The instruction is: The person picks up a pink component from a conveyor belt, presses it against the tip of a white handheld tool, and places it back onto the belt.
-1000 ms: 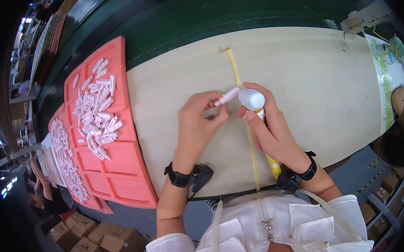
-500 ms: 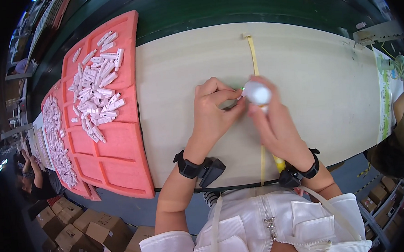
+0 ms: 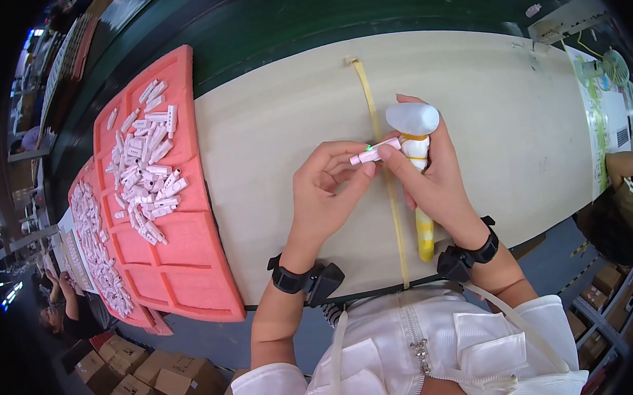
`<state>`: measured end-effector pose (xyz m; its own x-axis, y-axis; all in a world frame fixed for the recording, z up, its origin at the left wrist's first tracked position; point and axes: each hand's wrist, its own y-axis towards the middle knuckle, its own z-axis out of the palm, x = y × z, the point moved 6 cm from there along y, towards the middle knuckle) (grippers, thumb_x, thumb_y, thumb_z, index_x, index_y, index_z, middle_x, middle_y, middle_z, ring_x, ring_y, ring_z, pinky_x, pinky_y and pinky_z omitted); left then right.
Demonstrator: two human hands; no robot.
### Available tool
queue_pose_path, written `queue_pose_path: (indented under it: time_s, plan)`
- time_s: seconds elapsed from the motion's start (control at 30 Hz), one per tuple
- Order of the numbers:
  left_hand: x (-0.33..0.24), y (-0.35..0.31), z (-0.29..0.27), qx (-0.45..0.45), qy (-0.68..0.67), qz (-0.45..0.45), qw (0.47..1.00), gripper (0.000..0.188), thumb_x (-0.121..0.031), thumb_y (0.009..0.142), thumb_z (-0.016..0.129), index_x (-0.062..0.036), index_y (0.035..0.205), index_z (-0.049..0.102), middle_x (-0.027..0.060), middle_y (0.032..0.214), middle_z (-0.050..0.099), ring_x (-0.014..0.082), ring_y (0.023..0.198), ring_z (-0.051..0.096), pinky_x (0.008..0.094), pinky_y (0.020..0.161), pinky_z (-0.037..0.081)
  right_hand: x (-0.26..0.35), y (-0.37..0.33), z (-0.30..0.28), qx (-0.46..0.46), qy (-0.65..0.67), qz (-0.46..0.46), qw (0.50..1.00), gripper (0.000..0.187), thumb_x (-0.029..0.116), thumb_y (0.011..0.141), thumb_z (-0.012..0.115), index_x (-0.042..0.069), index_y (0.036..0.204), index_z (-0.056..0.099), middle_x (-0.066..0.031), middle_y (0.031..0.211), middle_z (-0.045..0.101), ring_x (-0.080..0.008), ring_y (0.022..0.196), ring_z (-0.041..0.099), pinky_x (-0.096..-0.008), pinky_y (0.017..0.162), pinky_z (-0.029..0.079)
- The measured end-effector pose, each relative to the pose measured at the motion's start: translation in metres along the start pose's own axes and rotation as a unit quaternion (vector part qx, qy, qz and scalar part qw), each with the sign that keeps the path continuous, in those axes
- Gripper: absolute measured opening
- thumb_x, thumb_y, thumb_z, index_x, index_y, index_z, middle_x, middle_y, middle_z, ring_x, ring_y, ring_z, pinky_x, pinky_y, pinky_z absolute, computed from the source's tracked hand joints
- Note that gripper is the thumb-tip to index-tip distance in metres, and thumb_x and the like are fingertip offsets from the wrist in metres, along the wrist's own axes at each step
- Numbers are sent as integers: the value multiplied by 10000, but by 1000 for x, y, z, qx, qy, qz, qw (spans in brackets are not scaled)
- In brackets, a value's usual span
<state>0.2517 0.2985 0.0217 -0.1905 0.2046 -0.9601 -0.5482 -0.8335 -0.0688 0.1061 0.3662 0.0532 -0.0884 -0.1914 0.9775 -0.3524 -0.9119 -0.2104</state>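
Note:
A slim pinkish-white stick-shaped device (image 3: 376,152) with a small green light lies slantwise between my two hands over the worktable. The fingertips and thumb of my left hand (image 3: 325,190) pinch its left end. My right hand (image 3: 439,180) is closed round a mallet (image 3: 412,119), which has a white wrapped head and a yellow handle (image 3: 425,235) pointing toward me. The right thumb also touches the device near its right end. Part of the mallet's neck is hidden by my fingers.
On the left, a pink foam tray (image 3: 184,276) holds a heap of similar devices (image 3: 143,164); another filled tray (image 3: 132,307) lies beyond. A yellow tape strip (image 3: 398,243) crosses the table. A green belt (image 3: 307,19) runs behind, carrying several devices. A small fan (image 3: 615,68) stands right.
The mallet's blurred head has moved away from my left fingertips and tilted upward, uncovering the device. My right thumb has come onto the device. Devices on the belt have shifted left in view.

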Motion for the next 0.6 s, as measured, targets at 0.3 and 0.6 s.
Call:
queue_pose_path:
  time_s: [0.3,0.6]
  plan:
    - [-4,-4,4,0,26,20,999,146,-12,975,683,52,1105,662,130,1039,739,170,957,724,297,851,608,-8,4,-1,-1,-33,-91,995,626,116,968,694,81,1498,363,-26,1010,610,-38,595,502,-201,449,391]
    - [-92,13,-163,-380,-22,190,905,277,-235,1060,590,6,1193,617,111,1066,716,215,926,715,320,820,587,-8,6,-3,34,-33,-8,999,661,105,946,718,123,1503,363,-2,983,609,-48,650,522,-203,479,404]
